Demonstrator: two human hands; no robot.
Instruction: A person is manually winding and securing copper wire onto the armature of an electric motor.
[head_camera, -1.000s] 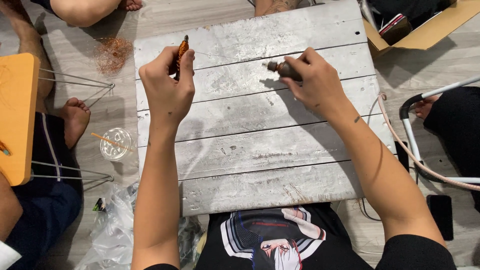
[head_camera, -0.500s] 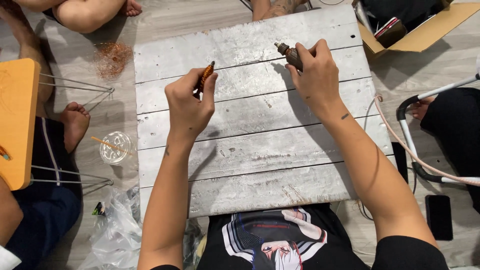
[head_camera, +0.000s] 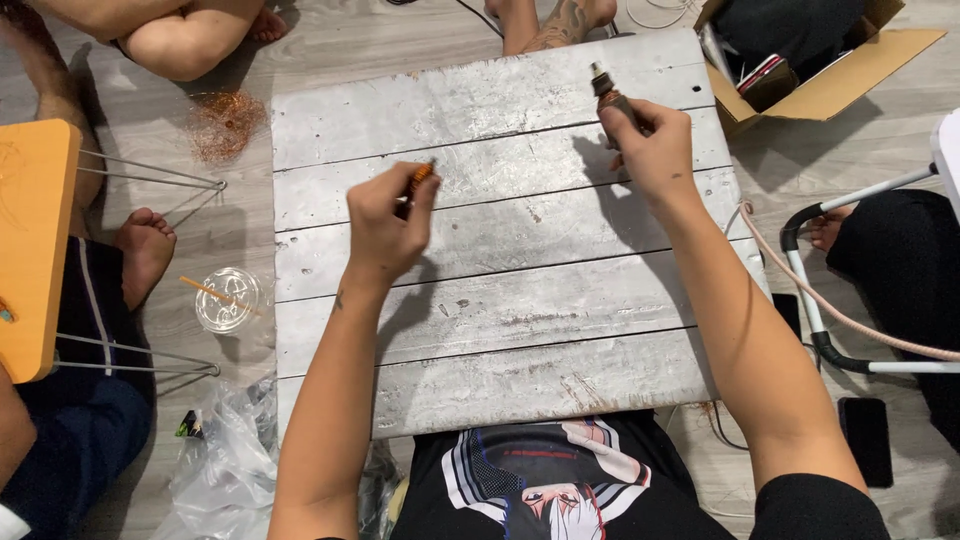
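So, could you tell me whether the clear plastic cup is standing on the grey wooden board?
No, the clear plastic cup sits on the floor, left of the board.

Bare grey plank board between hands, plastic cup left, cardboard box right

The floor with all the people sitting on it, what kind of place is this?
Probably a home or small workshop floor used for handwork. People sit barefoot around a low grey plank table, with a tangle of copper wire and an open cardboard box nearby.

A grey-white weathered board is seen, an orange table, and seemingly copper-coloured wire.
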